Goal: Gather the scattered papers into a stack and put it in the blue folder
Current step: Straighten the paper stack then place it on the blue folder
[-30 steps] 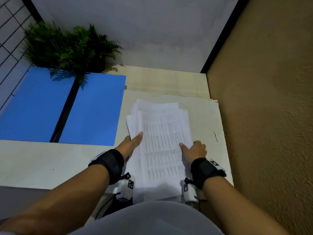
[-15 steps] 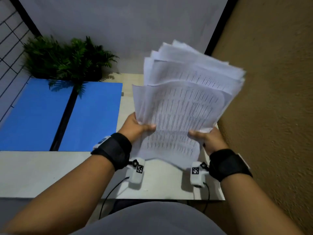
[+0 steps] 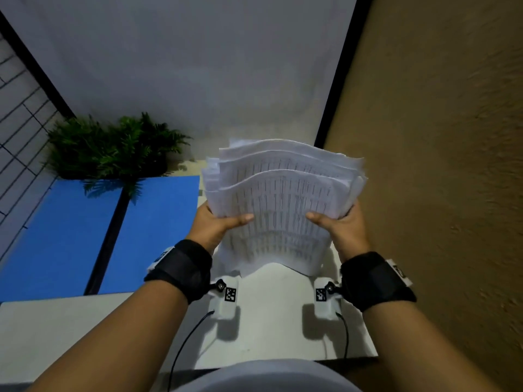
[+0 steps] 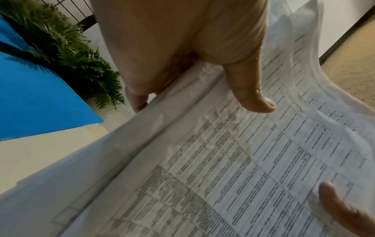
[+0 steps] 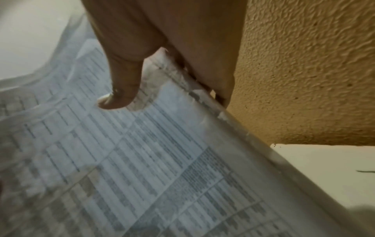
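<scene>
— Above the near right part of the white table, what do both hands have hold of?

— A stack of printed papers, lifted clear of the tabletop and tipped up toward the person, its upper edges fanned and wavy. The left hand grips the left edge, the right hand the right edge.

— How do the fingers sit?

— Each thumb lies across the front sheet, pointing inward toward the other, with the rest of the fingers curled behind the stack. From the left wrist view the left thumb presses flat on the printed table, and a fingertip shows past the edge beneath. From the right wrist view the right thumb does likewise, with the fingers wrapped behind the sheets' right edge.

— And the arms?

— Both forearms reach forward side by side, wrists level, each with a black wrist strap and a small white camera unit hanging under it.

— Where is the blue folder?

— Lying open and flat on the table's left part, well apart from the papers, its dark spine running down the middle. A green fern plant stands at its far edge, fronds drooping over the blue.

— What's to the right?

— A rough ochre wall, just beside the right hand.
</scene>
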Available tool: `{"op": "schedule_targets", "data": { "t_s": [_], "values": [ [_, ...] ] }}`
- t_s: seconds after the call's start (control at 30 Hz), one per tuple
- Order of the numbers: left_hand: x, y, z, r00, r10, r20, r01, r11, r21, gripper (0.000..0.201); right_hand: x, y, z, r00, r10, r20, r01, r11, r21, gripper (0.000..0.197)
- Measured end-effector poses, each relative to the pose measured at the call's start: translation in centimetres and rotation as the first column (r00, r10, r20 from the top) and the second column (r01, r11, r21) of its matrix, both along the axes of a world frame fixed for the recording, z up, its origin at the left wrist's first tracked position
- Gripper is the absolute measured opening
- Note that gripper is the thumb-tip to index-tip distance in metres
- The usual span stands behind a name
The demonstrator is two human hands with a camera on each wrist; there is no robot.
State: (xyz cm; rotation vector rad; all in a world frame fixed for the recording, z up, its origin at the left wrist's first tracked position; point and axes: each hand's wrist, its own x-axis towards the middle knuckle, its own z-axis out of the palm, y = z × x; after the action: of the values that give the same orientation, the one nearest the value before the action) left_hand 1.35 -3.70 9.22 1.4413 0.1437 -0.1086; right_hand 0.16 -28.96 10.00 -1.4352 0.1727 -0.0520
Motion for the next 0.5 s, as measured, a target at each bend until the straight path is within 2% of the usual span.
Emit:
{"op": "schedule_targets", "data": {
  "t_s": [0.1, 0.17, 0.27, 0.33, 0.43, 0.5],
  "values": [
    [-0.2, -0.4, 0.1, 0.999, -0.035, 0.012, 0.036, 0.999, -0.013, 0.073, -0.5, 0.9, 0.3, 1.0, 0.028, -0.002, -0.028, 0.999, 0.021, 0.087],
    [-0.1, -0.4, 0.2, 0.999, -0.03, 0.035, 0.031, 0.999, -0.037, 0.074, -1.1, 1.2, 0.7, 1.0, 0.021, 0.014, -0.021, 0.999, 0.033, 0.09],
    [0.0, 0.5, 0.3, 0.997, 0.008, 0.081, -0.004, 0.999, -0.047, 0.075, -2.1, 1.0, 1.3, 0.996, -0.053, 0.068, 0.049, 0.997, 0.054, 0.096],
    [-0.1, 0.9, 0.2, 0.993, -0.004, 0.115, 0.008, 0.999, -0.038, 0.083, -2.5, 0.7, 1.9, 0.99, -0.097, 0.106, 0.093, 0.995, 0.042, 0.098],
    [-0.3, 0.6, 0.8, 0.987, -0.059, 0.152, 0.062, 0.998, -0.012, 0.094, -2.7, 1.6, 2.9, 0.952, -0.096, 0.292, 0.129, 0.987, -0.097, 0.101],
    [-0.3, 0.3, 1.3, 0.981, -0.073, 0.181, 0.077, 0.997, -0.012, 0.096, -2.6, 2.3, 3.2, 0.882, -0.124, 0.454, 0.241, 0.948, -0.208, 0.094]
  ]
}}
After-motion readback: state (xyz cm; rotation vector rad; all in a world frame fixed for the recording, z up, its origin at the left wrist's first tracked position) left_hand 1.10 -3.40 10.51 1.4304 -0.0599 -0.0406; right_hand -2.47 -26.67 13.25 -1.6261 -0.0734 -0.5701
